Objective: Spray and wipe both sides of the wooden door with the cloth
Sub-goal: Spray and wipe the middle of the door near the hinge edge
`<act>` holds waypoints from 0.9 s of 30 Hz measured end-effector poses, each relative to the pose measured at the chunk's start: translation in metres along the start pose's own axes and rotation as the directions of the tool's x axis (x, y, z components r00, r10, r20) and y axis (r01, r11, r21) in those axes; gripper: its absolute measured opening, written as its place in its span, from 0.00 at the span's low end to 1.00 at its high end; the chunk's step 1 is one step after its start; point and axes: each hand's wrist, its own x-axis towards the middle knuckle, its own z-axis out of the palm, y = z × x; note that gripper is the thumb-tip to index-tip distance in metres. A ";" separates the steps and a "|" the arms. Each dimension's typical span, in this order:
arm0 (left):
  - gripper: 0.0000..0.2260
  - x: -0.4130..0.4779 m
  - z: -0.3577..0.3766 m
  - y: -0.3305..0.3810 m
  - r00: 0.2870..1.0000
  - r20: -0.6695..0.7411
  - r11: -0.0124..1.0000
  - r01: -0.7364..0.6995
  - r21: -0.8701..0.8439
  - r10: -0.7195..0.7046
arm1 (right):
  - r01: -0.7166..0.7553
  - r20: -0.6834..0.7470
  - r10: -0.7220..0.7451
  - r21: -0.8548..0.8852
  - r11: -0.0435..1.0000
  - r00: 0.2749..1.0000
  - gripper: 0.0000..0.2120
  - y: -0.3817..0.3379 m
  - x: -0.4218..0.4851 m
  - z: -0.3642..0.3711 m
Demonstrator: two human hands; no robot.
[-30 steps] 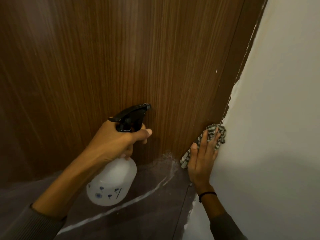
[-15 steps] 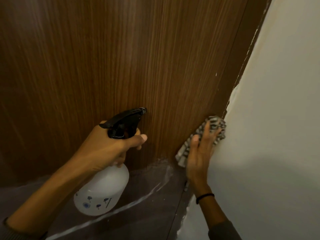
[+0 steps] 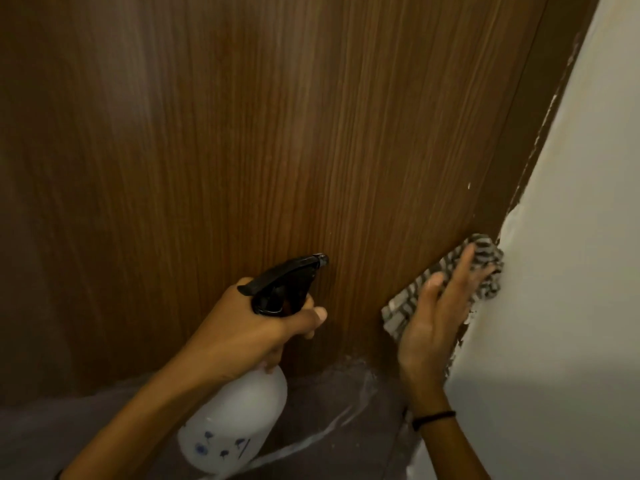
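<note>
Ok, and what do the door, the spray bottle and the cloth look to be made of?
Door: wood or wood-look veneer, judging by the fine vertical brown grain; smooth, with a soft sheen.
Spray bottle: probably plastic, with a cloudy white body bearing small blue prints and a glossy black trigger head.
Cloth: soft fabric, grey-and-white striped, bunched and folded under the right hand; the weave is too blurred to tell.

Thin black right-wrist band (image 3: 434, 418)

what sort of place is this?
Probably a home interior, low down by a doorway: a wooden door meets a roughly painted white wall, with dark floor below.
</note>
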 end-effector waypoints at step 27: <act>0.12 -0.005 0.001 0.006 0.998 0.013 0.998 0.057 -0.001 -0.057 | 0.295 0.034 -0.293 -0.138 0.946 0.956 0.25 -0.030 0.052 0.002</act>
